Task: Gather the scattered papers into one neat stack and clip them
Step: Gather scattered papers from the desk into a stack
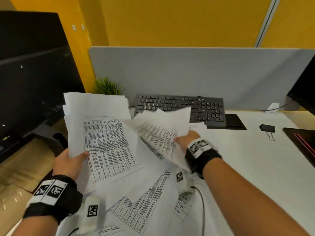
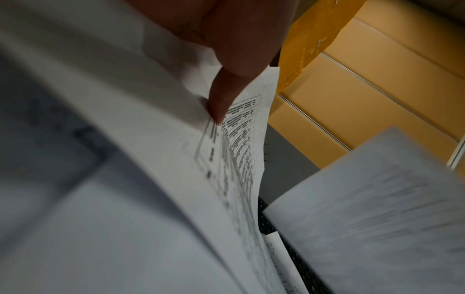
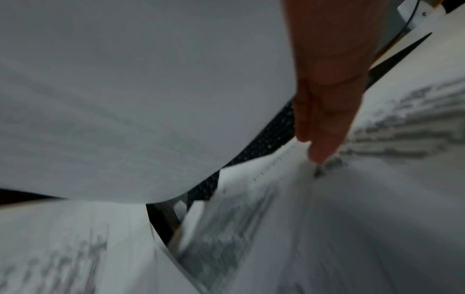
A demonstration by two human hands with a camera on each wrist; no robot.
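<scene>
While left hand [image 1: 69, 161] pinches raised sheaf [image 1: 102, 133], right hand [image 1: 186, 138] grip holds blurred sheets [image 1: 162, 130] w/ thumb.

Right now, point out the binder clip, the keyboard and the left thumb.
binder clip [image 1: 267, 128], head view, black body.
keyboard [image 1: 207, 108], head view, number-pad keys.
left thumb [image 1: 81, 156], head view, on the held papers [image 1: 109, 133].

Bare forearms, black wrist straps [image 1: 52, 206] bearing white blocks of black-and-white square markers [image 1: 199, 147]

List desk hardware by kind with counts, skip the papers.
Keyboard: 1
Monitor: 2, left, right
Binder clip: 1
Potted plant: 1
Total: 5
</scene>
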